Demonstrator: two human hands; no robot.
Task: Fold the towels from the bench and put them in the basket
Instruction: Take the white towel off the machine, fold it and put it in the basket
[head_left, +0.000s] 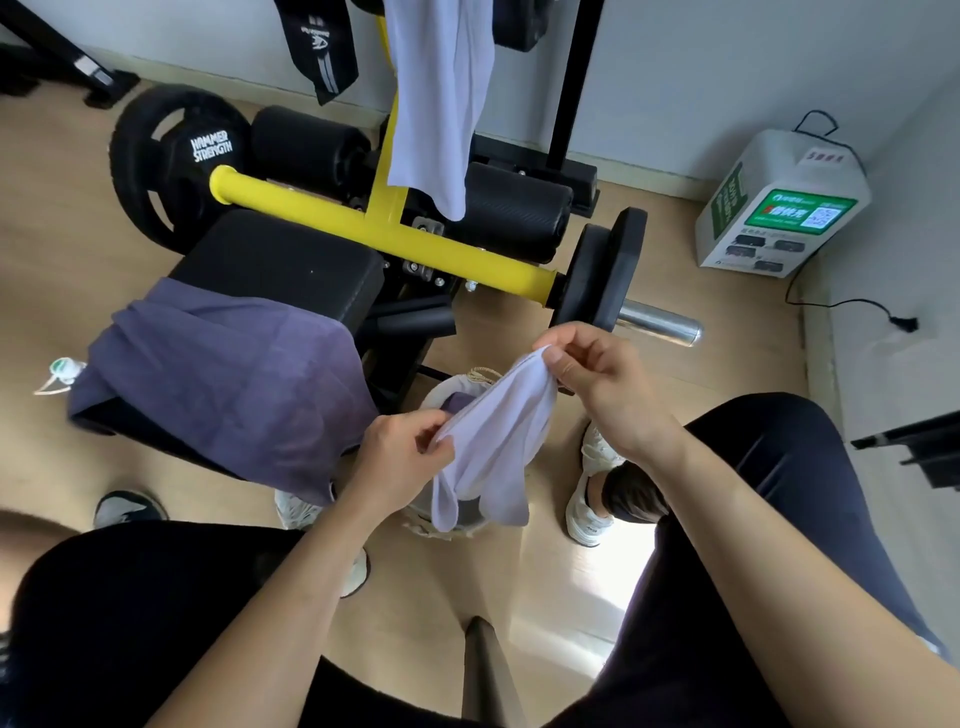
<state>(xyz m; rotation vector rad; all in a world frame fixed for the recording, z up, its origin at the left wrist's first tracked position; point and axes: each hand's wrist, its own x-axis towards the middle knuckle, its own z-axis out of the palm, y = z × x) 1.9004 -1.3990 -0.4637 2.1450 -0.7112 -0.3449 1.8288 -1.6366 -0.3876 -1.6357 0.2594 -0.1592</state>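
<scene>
Left hand (402, 449) and right hand (597, 374) each pinch a corner of the pale towel (493, 441) above the basket (441, 395); corners should meet squarely before folding.

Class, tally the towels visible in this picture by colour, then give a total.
Pale lilac cloth towels: 2, one held between the left hand and right hand, one hanging from the machine.
Dark purple cloth towels: 2, one draped on the bench, one in the basket.
Total: 4
</scene>
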